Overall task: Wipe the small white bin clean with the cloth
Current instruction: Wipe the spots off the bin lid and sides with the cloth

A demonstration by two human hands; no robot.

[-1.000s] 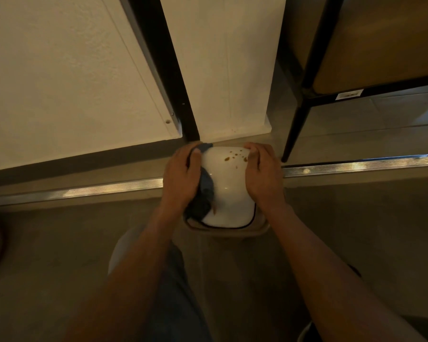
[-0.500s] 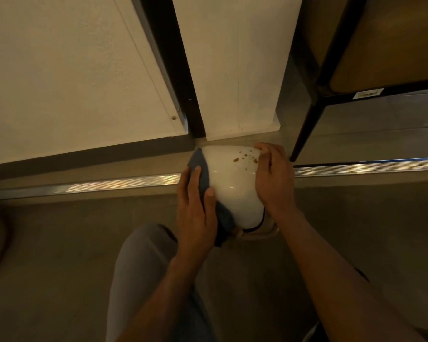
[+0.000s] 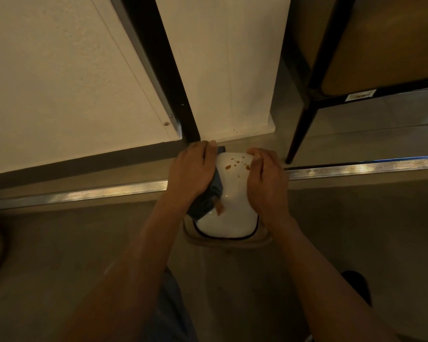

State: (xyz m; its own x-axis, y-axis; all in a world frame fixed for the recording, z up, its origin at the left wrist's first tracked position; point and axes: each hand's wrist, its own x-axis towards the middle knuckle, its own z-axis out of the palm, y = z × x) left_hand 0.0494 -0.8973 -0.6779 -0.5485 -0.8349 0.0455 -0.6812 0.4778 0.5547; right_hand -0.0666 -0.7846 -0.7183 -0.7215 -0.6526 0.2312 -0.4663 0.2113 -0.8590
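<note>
small white bin [image 3: 229, 208] sits on the floor between our two hands, its domed lid facing up, just short of the metal floor strip [image 3: 104, 191] and the black post [image 3: 168, 77] beyond our fingertips. since half a second ago our left hand [image 3: 192, 172] has slid from the lid's near-left side up to its far-left shoulder, carrying the cloth [image 3: 204, 198] along; a second ago it was in much this same spot, so we judge this a back-and-forth stroke along the left flank. the brown spots [image 3: 236, 164] near our right fingertips look unchanged, so we judge that part of the wipe not yet done. our left hand lies palm down with fingers curled over the blue cloth, pressing it to the lid, the cloth trailing out below the palm. our right hand [image 3: 266, 180] clamps the lid's right edge, fingers bent over the far corner, steadying the bin. both forearms reach straight forward, wrists low.
</note>
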